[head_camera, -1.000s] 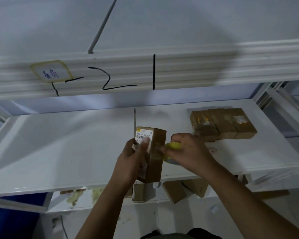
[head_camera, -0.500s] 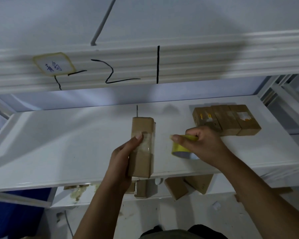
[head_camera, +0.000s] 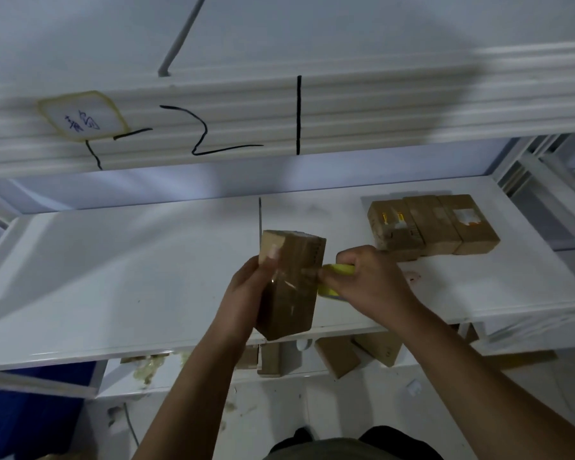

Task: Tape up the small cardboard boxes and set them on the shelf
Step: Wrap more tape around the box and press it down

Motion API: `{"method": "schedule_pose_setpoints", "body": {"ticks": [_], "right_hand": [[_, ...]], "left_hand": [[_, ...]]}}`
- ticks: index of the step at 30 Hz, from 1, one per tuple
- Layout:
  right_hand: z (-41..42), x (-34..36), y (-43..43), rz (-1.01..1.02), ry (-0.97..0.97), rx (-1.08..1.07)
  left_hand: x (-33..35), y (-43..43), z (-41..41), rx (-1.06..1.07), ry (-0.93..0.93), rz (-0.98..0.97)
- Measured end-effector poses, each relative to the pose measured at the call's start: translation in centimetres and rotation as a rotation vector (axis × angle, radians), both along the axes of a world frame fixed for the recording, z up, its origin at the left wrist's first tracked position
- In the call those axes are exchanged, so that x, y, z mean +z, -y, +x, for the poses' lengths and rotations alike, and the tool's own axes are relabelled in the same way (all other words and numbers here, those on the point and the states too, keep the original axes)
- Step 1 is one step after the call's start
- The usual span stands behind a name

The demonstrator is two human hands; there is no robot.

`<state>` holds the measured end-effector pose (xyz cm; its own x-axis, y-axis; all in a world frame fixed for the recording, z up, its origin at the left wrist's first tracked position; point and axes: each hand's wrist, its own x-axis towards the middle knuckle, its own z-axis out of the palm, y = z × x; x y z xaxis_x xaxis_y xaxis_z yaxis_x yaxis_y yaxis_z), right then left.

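My left hand [head_camera: 246, 293] grips a small brown cardboard box [head_camera: 291, 287], held upright above the front of the white shelf [head_camera: 130, 277]. Clear tape shines across the box's near face. My right hand [head_camera: 369, 280] holds a yellow tape roll [head_camera: 334, 280] pressed against the box's right side. Three taped cardboard boxes [head_camera: 432, 227] lie side by side on the shelf at the back right.
A ribbed white upper shelf edge [head_camera: 346, 121] with black marker lines and a handwritten label [head_camera: 82, 117] hangs overhead. Several more cardboard boxes [head_camera: 339, 355] lie on a lower level under the shelf. A white rack frame [head_camera: 545, 180] stands at the right.
My right hand has brought the tape roll back to the box's right side. My left hand has turned the box, so another face now shows.
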<state>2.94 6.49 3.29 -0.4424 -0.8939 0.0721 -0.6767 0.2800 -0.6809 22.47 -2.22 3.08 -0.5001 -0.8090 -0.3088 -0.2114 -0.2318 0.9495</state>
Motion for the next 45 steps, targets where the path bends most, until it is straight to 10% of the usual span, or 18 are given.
{"method": "schedule_pose_setpoints", "body": {"ticks": [3, 7, 10, 23, 32, 45], "right_hand": [[0.4, -0.1, 0.3, 0.026, -0.098, 0.032], [-2.4, 0.8, 0.0, 0.02, 0.6, 0.29], [-3.3, 0.0, -0.1, -0.056, 0.753, 0.408], [-8.4, -4.9, 6.2, 0.516, -0.205, 0.097], [-8.1, -7.1, 6.9, 0.538, -0.528, 0.158], [-14.5, -8.8, -3.5, -0.07, -0.168, -0.258]], "left_hand": [[-0.9, -0.2, -0.9, 0.068, 0.15, -0.167], [-1.7, 1.8, 0.1, 0.181, -0.011, 0.107], [-1.9, 3.2, 1.6, 0.091, -0.079, 0.319], [-7.5, 7.4, -1.4, 0.055, -0.204, 0.556], [-11.7, 8.9, -4.7, 0.268, 0.439, -0.019], [-13.1, 9.5, -4.2, 0.216, 0.407, -0.052]]}}
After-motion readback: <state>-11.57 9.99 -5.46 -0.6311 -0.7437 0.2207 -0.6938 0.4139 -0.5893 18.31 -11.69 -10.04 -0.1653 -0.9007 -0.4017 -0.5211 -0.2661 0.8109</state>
